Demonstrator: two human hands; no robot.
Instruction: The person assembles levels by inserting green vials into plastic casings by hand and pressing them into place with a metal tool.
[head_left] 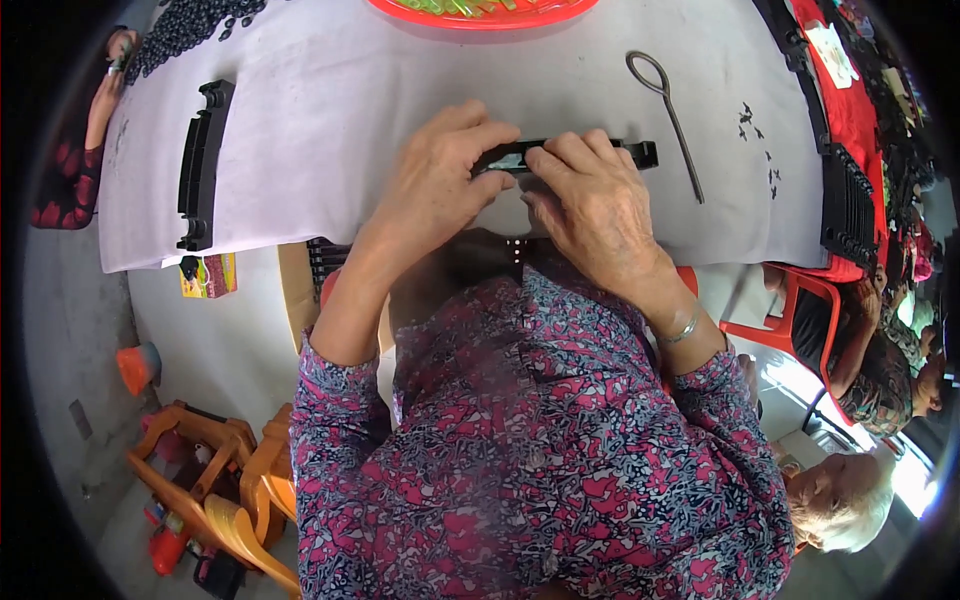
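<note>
Both my hands grip a long, narrow black plastic part near the table's front edge, held roughly level from left to right. My left hand pinches its left end between thumb and fingers. My right hand lies over its middle and right side, fingers curled on top and thumb beneath. The fingers hide much of the part, but its right end sticks out past my right hand. To the right lies a dark metal rod with a looped end. A similar black plastic part rests at the left.
A red basin with green pieces stands at the far edge. Small black pieces are heaped far left, near another person's hand. Tiny black bits lie at right, beside stacked black parts. People sit at lower right.
</note>
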